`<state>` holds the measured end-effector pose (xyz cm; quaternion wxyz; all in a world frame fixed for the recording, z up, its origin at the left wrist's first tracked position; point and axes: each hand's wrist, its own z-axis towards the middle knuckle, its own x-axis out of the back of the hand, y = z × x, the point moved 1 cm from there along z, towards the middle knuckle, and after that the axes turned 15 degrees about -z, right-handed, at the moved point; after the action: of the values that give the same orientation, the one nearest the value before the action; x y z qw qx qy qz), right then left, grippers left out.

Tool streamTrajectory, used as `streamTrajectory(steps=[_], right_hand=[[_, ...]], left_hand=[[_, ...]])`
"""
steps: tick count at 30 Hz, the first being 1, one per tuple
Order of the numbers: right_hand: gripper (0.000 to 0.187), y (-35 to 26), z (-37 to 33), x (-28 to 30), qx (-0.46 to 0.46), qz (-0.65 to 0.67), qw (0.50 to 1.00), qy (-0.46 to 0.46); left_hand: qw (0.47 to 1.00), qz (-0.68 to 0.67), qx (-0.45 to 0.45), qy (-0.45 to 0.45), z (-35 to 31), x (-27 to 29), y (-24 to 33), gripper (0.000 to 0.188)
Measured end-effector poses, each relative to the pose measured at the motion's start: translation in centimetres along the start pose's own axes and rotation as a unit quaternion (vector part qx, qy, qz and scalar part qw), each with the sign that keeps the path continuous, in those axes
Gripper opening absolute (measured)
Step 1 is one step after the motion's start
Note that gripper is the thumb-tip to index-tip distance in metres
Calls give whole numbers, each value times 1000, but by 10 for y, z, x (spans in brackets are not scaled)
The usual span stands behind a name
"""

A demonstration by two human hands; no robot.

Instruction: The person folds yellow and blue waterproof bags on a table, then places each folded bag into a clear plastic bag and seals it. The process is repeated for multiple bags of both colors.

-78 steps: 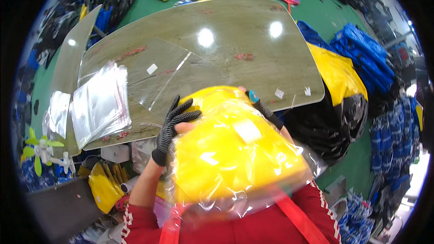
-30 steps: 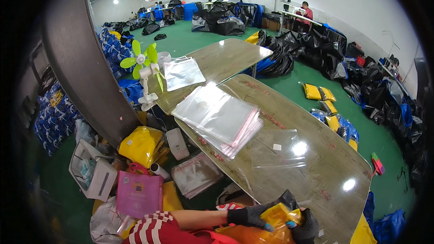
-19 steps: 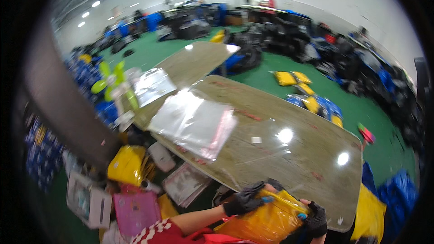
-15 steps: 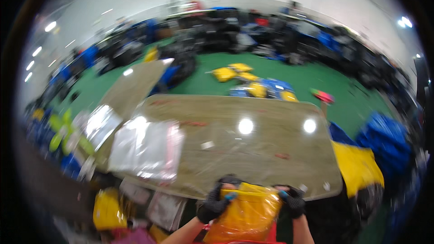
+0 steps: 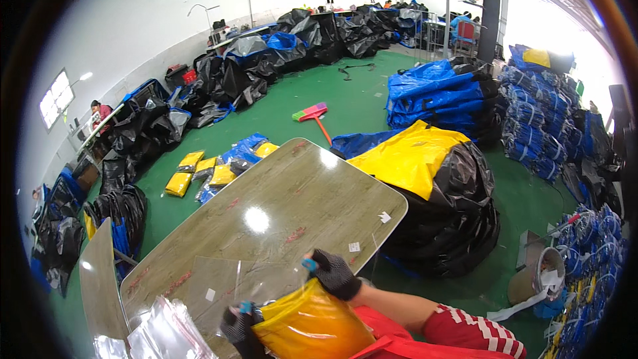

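A folded yellow sheet in a clear plastic bag [image 5: 319, 326] is between my hands at the table's near edge. My left hand [image 5: 242, 332], in a dark dotted glove with blue on a fingertip, is closed on the bag's left edge. Gloved the same way, my right hand [image 5: 335, 276] pinches the upper right corner, its fingertips partly hidden. Beyond them lies the wood-patterned table [image 5: 266, 186], with a thin clear plastic piece [image 5: 229, 276] flat on it. A pile of clear bags [image 5: 166, 332] rests at the table's near left.
A large black bundle [image 5: 445, 226] topped with yellow sheeting stands against the table's right side. Yellow and blue packages [image 5: 219, 173] lie on the green floor beyond. A broom [image 5: 312, 113], a blue stack [image 5: 432, 93] and a bin [image 5: 531, 286] stand around. Tied bundles [image 5: 531, 119] line the right.
The view has swung to the right, bringing the black bundle, bin and tied stacks into sight. Both hands still hold the bagged yellow sheet, now with the right hand farther forward than the left.
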<state>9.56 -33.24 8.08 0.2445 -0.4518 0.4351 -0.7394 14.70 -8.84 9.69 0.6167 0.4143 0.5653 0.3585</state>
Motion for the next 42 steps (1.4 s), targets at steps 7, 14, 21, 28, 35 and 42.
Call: streamTrajectory(steps=[7,14,21,28,35,42], right_hand=[[28,-13,91,-9,24,317,945,71],[33,-20,39,16,-19,374,920,-117],[42,-82,73,51,-76,595,692,-402],[35,-76,22,71,136,5,990,-42],[58,-28,12,50,13,202,979,-6],[23,-50,32,71,160,80,967,180]], left_hand=[[937,-219,-122,-243,24,-75,65,72],[970,-153,152,-112,35,-77,49,50],[993,9,-105,-48,40,-56,61,25],[920,166,-349,68,31,-84,65,34],[902,165,-386,97,22,-95,61,36],[881,93,-463,41,37,-70,49,29]])
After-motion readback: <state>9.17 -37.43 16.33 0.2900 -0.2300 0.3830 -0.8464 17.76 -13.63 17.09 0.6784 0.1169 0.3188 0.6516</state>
